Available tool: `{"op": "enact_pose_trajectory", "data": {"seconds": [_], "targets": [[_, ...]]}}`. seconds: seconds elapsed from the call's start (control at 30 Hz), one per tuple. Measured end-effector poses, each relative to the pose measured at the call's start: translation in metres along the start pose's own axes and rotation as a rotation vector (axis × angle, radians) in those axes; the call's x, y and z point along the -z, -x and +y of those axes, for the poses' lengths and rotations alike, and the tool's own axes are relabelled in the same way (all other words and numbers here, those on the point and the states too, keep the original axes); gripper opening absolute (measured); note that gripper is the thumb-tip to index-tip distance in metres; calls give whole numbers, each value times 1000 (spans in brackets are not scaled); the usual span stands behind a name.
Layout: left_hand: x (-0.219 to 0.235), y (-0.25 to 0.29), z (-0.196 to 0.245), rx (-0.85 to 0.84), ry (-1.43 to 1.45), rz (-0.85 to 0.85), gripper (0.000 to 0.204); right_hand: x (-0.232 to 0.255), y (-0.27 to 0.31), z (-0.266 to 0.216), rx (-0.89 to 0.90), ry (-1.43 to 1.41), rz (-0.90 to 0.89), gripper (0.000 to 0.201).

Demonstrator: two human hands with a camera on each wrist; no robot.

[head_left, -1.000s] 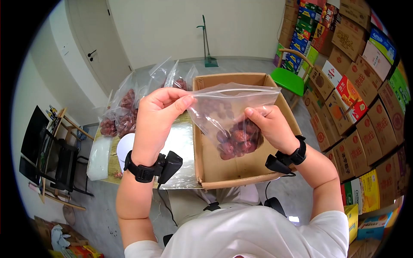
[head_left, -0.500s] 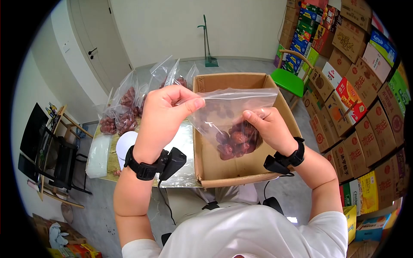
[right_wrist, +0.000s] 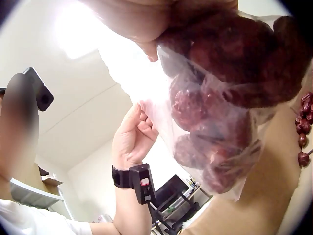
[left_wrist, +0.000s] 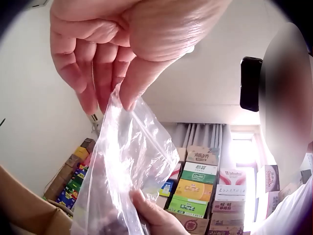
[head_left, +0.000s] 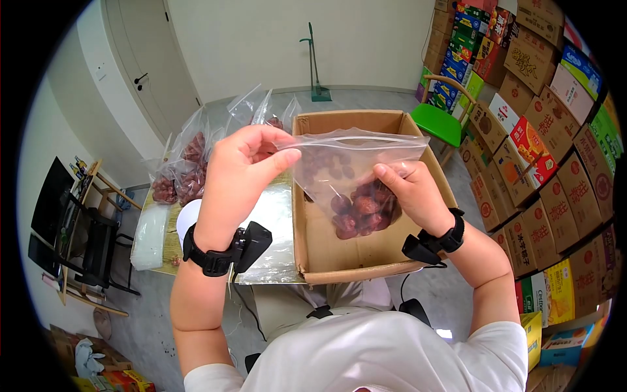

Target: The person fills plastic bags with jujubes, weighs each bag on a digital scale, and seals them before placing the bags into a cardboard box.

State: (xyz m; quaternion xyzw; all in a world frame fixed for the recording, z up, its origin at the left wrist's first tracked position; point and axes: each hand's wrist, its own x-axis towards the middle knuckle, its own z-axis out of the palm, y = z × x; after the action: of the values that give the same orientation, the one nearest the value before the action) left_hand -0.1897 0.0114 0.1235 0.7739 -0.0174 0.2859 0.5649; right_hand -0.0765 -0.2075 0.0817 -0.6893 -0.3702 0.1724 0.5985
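Note:
A clear zip bag (head_left: 356, 145) holding several dried red dates (head_left: 366, 209) hangs over an open cardboard box (head_left: 353, 276). My left hand (head_left: 240, 176) pinches the bag's upper left corner between thumb and fingers, beside the zip strip. Lower down on the other side, my right hand (head_left: 421, 196) grips the bag with its thumb in front, close to the dates. In the right wrist view the bagged dates (right_wrist: 215, 132) hang below the right hand. Loose dates (right_wrist: 304, 122) lie in the box.
Filled bags of dates (head_left: 189, 176) stand at the table's far left, with a stack of flat clear bags (head_left: 149, 238) nearer. A white round object (head_left: 189, 219) is partly hidden by my left forearm. A green chair (head_left: 437, 124) and stacked cartons (head_left: 555, 157) stand at the right.
Both hands keep their hold on the bag. My left hand dips slightly right, then returns left; the bag's top edge now looks wider and slightly slacker than half a second ago.

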Motion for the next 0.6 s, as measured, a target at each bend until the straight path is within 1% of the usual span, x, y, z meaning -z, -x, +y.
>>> {"op": "enact_pose_trajectory", "data": {"seconds": [0.17, 0.27, 0.37, 0.43, 0.47, 0.53, 0.6], "targets": [[6, 1, -2, 56, -27, -26, 8, 0, 0, 3, -29, -57, -7, 31], [5, 1, -2, 31, -3, -28, 10, 0, 0, 3, -20, -59, -7, 31], [0, 0, 5, 3, -52, -14, 11, 1, 0, 4, -26, -45, -3, 30], [-2, -1, 8, -9, -79, -79, 12, 0, 1, 4, -16, -17, 8, 30], [-2, -2, 10, -7, -78, -77, 12, -1, 0, 5, -17, -16, 6, 30], [-3, -3, 11, 21, -176, -95, 12, -2, -1, 7, -15, -19, 6, 30], [-4, -3, 7, 0, -148, -85, 13, -2, -1, 6, -16, -25, 8, 30]]}}
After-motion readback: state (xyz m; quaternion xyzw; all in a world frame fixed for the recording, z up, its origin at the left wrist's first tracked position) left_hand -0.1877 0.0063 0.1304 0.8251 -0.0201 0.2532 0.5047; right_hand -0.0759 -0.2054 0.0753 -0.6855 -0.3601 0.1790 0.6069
